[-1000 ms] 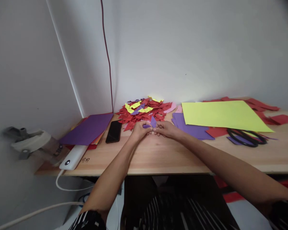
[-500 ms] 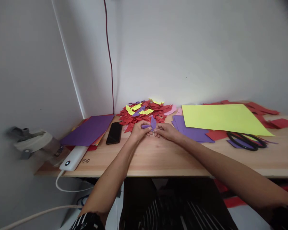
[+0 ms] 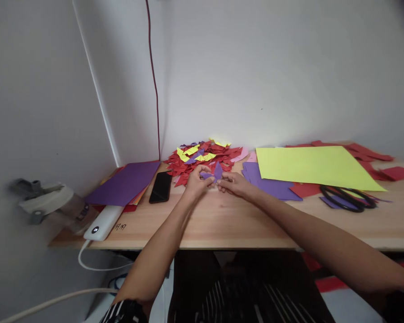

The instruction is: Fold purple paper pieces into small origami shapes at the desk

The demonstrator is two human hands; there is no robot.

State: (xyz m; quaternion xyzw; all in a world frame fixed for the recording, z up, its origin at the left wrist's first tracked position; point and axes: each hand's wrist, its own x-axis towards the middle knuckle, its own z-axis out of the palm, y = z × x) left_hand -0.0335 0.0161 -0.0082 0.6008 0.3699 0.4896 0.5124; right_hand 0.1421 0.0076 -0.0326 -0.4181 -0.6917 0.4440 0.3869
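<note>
A small folded purple paper (image 3: 218, 172) is pinched between both hands just above the table, its pointed flap standing upright. My left hand (image 3: 198, 181) closes on its left side, thumb in front. On the right side, my right hand (image 3: 234, 184) grips the lower edge with thumb and fingertips. Right behind the hands lies a heap of folded paper pieces (image 3: 191, 167), mostly red, with some yellow and purple ones on top. The fingers partly cover the purple paper's lower folds.
To the left are a black phone (image 3: 160, 187), stacked purple sheets (image 3: 128, 179), a white power bank (image 3: 104, 223) and a plastic bottle (image 3: 67, 204). To the right lie purple sheets (image 3: 272, 186), a large yellow sheet (image 3: 316, 166), black-handled scissors (image 3: 343, 204) and red paper pieces (image 3: 397, 173).
The purple paper has shifted slightly right and its upright flap looks turned or opened a little more. Both hands still hold it in nearly the same place.
</note>
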